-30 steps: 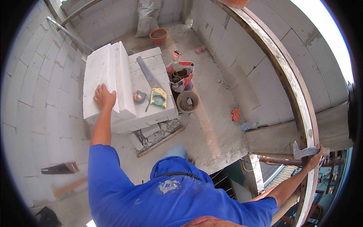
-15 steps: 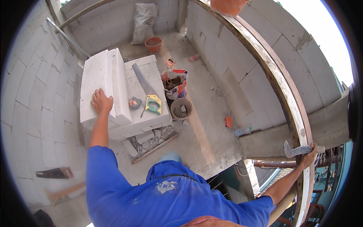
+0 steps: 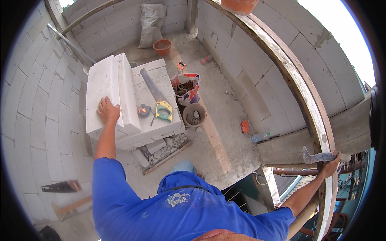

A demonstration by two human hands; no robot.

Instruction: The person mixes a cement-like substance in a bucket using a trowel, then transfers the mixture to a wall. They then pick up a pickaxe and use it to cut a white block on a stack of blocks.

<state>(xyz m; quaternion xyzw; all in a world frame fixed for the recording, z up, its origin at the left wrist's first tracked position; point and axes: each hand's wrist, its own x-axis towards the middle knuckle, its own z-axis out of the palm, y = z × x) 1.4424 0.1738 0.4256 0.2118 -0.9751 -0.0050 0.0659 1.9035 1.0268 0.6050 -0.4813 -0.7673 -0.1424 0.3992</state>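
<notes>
My left hand [image 3: 107, 111] lies with fingers spread on top of a large white lightweight block [image 3: 100, 86]. That block rests on the left of a block stack, beside another upright block [image 3: 128, 94]. Far out to the right, my right hand [image 3: 332, 164] is closed round the handle of a hook-tipped blade tool [image 3: 315, 157], at the long wooden beam [image 3: 295, 72]. The blade points left and its handle end shows past my hand. On the lower blocks lie a handsaw [image 3: 162, 109] with a yellow-green handle and a tape measure [image 3: 144, 110].
Beyond the stack stand an open sack [image 3: 187, 96] and a bucket [image 3: 194, 124] with rubble. An orange bucket [image 3: 240, 6] sits on the beam. Broken block pieces [image 3: 159, 150] lie before the stack. The floor edge [image 3: 237, 176] drops off at lower right.
The view has shifted slightly. My left hand stays on the block, and my right hand still grips the blade tool at the beam.
</notes>
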